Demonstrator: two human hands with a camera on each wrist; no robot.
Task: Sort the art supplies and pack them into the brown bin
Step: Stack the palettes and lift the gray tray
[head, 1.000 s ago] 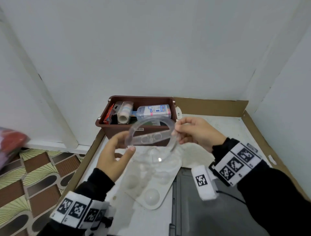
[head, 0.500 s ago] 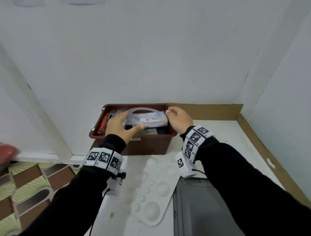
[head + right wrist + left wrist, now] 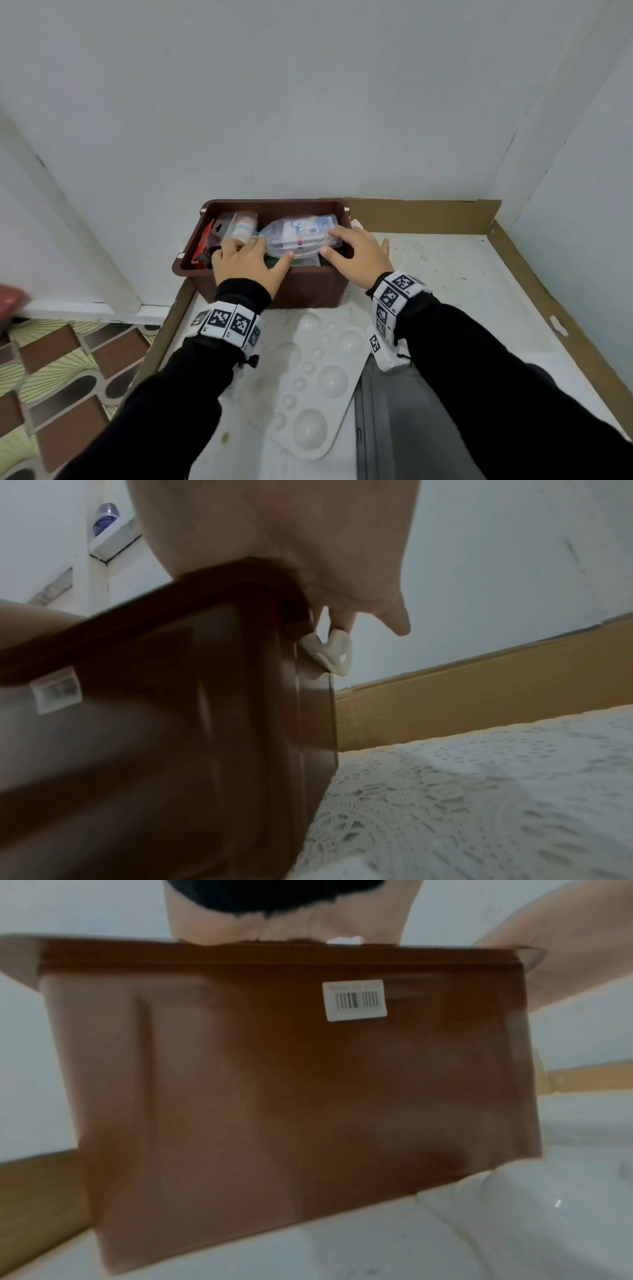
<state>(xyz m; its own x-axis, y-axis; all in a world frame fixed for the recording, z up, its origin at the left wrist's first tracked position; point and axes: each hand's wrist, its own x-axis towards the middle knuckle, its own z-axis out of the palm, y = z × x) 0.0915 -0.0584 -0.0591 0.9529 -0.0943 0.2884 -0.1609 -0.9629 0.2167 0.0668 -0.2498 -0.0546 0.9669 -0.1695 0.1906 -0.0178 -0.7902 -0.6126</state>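
The brown bin [image 3: 274,204] stands at the back left of the table, and its front wall fills the left wrist view [image 3: 274,1083]. A clear round plastic palette [image 3: 298,236] lies on top of the packed supplies inside. My left hand [image 3: 255,251] rests over the bin's left half with its thumb touching the palette's front edge. My right hand [image 3: 356,253] lies flat on the palette's right end, fingers fairly straight. In the right wrist view that hand [image 3: 291,547] hangs over the bin's right corner [image 3: 171,723]. The fingertips are hidden in both wrist views.
A red packet [image 3: 202,246] and a tape roll [image 3: 245,226] sit in the bin's left end. A white well palette [image 3: 318,377] and a grey flat case [image 3: 394,428] lie on the table in front of it. Cardboard walls [image 3: 421,216] edge the table.
Both hands carried the clear round palette from in front of the bin into it. It now lies low on the contents, with the hands flattened over it.
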